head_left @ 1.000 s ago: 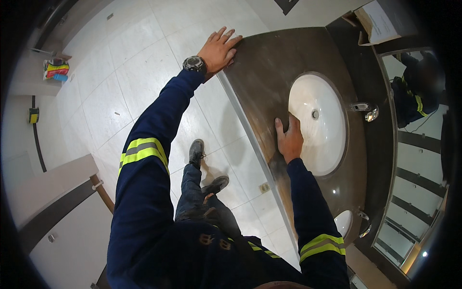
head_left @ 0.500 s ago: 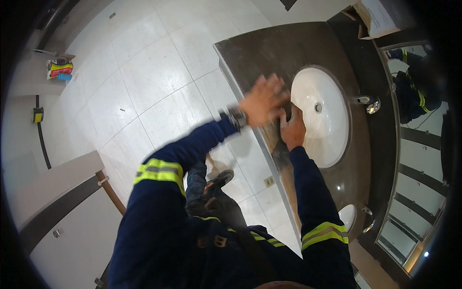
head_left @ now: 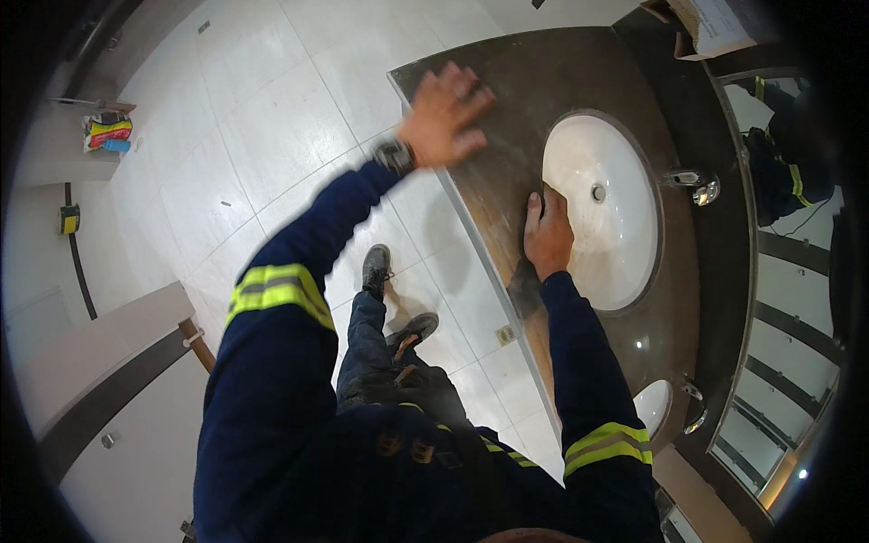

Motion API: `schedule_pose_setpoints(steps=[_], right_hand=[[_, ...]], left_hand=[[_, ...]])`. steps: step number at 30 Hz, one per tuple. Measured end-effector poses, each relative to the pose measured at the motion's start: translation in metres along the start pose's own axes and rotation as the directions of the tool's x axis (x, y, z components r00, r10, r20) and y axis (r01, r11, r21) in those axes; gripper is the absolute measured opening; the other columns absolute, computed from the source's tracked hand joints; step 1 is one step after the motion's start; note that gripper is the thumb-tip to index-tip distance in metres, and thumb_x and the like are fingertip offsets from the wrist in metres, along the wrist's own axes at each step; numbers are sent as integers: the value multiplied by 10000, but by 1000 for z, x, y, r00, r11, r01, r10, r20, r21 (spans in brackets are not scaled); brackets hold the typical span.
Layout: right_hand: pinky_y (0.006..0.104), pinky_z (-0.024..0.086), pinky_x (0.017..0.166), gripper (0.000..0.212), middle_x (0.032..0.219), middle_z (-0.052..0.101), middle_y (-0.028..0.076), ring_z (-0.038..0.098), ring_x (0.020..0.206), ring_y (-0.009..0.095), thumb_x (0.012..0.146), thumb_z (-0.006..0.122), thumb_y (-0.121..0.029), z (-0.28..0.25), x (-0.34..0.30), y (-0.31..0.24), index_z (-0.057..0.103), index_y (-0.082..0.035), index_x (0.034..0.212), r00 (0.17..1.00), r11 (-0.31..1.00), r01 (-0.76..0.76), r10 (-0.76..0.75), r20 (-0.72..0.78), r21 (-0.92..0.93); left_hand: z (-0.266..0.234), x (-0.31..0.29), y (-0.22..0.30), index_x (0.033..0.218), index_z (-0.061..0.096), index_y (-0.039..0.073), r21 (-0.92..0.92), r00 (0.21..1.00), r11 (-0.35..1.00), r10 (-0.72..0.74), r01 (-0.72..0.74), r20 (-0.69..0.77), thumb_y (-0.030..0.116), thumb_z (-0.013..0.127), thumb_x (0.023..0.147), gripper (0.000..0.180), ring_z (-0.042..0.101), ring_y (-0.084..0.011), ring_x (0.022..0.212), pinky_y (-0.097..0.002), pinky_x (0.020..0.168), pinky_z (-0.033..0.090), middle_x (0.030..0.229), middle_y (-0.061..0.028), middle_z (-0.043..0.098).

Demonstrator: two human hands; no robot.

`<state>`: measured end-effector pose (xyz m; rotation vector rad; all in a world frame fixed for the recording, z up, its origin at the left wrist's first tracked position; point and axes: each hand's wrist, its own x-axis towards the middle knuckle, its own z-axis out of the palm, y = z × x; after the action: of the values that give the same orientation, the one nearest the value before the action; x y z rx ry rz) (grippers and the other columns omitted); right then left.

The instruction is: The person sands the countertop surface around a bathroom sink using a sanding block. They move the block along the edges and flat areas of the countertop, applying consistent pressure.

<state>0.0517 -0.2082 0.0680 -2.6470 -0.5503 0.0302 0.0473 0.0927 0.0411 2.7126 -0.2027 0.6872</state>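
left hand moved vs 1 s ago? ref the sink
Yes. The left hand was flat at the countertop's far corner, swung in beside the white sink basin, and now lies spread partway back. The right hand stays at the basin's rim.

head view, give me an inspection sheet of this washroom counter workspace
surface: dark brown stone countertop, dusty pale streaks near its front edge
job's things: white oval basin set in the countertop; chrome faucet behind it
clutter: cardboard box at the far corner
grippers: left hand open and blurred over the countertop, wristwatch on it; right hand flat on the basin's rim
cables: black strip along the floor edge, kind unclear
surroundings: white tiled floor; second basin; mirror; coloured items by the wall
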Motion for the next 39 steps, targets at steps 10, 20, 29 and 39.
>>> schedule_pose_setpoints(steps=[10, 20, 29, 39], right_hand=[[511, 532, 1008, 432, 1352, 644, 217, 639, 1212, 435, 1117, 473, -327, 2, 2, 2, 605, -44, 1416, 1000, 1000, -3, 2, 15, 20], [502, 526, 1013, 401, 1344, 651, 213, 634, 1216, 431, 1121, 472, -295, -1, -1, 10, 610, -38, 1396, 998, 1000, -29, 29, 57, 5], [489, 509, 1044, 419, 1382, 635, 230, 614, 1247, 444, 1121, 469, -281, 0, 1, 3, 602, -8, 1411, 999, 999, -23, 21, 49, 36], [485, 488, 1076, 436, 1396, 626, 240, 587, 1289, 449, 1126, 458, -296, -4, 1, 3, 591, 11, 1405, 998, 1000, -3, 2, 68, 13]], left_hand=[[-19, 15, -74, 1611, 475, 248, 178, 990, 977, -99, 116, -102, 437, 587, 1016, 635, 251, -417, 1603, -626, 1291, 188, 1673, -191, 402], [16, -45, 104, 1619, 453, 173, -270, 943, 944, 251, -188, 220, 475, 669, 920, 791, 135, -424, 1642, -653, 1300, 106, 1737, -179, 295], [-23, 25, -119, 1660, 393, 196, 74, 999, 996, -39, 38, 7, 498, 514, 1059, 683, 180, -457, 1617, -650, 1286, 168, 1744, -186, 277], [-24, 26, -104, 1682, 350, 244, 80, 997, 996, 22, -27, 69, 552, 524, 1033, 739, 173, -429, 1628, -648, 1292, 171, 1762, -168, 237]])
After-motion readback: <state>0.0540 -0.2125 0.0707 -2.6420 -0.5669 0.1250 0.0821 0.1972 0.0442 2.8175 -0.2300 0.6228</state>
